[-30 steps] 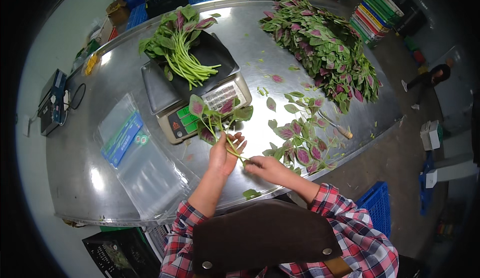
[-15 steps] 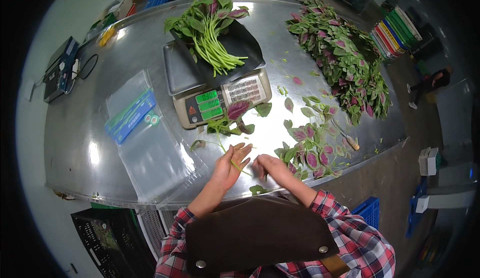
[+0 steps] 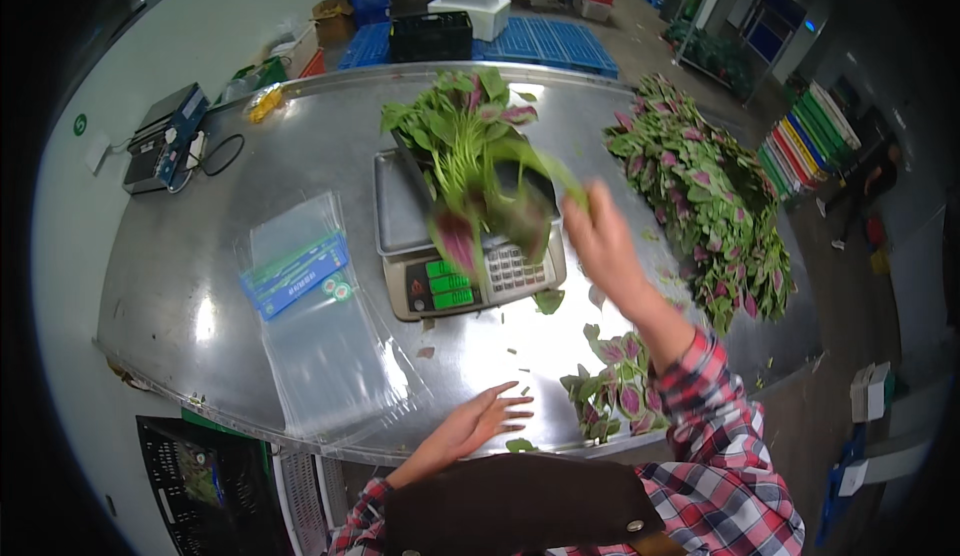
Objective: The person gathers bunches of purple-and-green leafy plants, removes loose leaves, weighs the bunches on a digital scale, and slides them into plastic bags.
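Observation:
My right hand [image 3: 605, 246] is closed on the stem end of an amaranth sprig [image 3: 457, 244], blurred by motion, whose green and purple leaves hang over the scale [image 3: 403, 291]. In the scale's dark pan lies a bunch of amaranth [image 3: 432, 128], its leaves at the far side and its pale stems partly hidden behind the sprig. Low over the near edge of the metal table [image 3: 220, 376], my left hand [image 3: 482, 422] is open with fingers spread and nothing in it. Loose amaranth leaves [image 3: 615, 386] lie to its right.
Flat clear plastic bags [image 3: 325, 366] with a blue printed band lie left of the scale. A large amaranth heap [image 3: 700, 196] covers the table's right side. At the far left stands a boxy device [image 3: 165, 136] with a looped cable. Beyond the table are a black crate [image 3: 430, 38] and white boxes [image 3: 470, 6].
The amaranth sprig has gone from my left hand to my right, which has moved forward and up over the scale. My left hand has opened near the front edge. The view has tilted up.

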Tool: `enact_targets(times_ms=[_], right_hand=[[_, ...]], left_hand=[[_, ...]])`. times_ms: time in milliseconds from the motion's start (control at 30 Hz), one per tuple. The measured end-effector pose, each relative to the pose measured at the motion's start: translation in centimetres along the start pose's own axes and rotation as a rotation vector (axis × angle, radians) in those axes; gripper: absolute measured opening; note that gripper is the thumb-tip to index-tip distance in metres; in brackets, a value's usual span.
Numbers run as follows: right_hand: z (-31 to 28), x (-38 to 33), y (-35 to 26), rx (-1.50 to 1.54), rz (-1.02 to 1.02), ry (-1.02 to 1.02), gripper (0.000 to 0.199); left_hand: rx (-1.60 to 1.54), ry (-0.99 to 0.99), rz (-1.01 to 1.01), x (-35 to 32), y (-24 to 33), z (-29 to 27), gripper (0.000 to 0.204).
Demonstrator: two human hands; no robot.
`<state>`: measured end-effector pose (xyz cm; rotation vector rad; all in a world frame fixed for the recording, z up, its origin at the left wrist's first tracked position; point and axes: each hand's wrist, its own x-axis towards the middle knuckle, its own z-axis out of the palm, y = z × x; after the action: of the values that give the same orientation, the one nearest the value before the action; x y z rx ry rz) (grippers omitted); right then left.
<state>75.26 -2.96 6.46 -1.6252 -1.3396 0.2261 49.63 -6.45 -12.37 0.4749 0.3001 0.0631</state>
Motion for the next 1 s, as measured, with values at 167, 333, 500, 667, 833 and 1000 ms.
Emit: enact_targets(times_ms=[167,333,500,667,833,1000], right_hand=[[2.3,14.8,-3.2,-0.224,-0.367,0.382,0.019],[9.9,18.6,4.7,-0.569,-0.322,0.363,0.015],[16.3,12.6,9.3,-0.891,-0.167,-0.416,0.021],[11.0,9.6,3.8,-0.804,-0.302,-0.303,0.026],[1.0,8.3,6.8,-0.686,-0.331,-0.223,0.024],[-5.8,6.6,12.7,-0.855,-0.295,-0.256,0.06]], left_hand=[[-0.081,0.077,-0.001,-2.6,-2.1,-2.6,0.054],[-0.144,0.17,0.066,-4.3,-3.4,-3.7,0.054],[-0.186,0.197,0.144,-4.9,-3.4,-4.0,0.053],[-0.189,0.148,0.189,-4.4,-3.2,-5.6,0.05],[-0.055,0.253,0.245,-4.7,2.0,-4.0,0.047],[0.087,0.493,0.333,-4.7,8.6,-6.4,0.045]])
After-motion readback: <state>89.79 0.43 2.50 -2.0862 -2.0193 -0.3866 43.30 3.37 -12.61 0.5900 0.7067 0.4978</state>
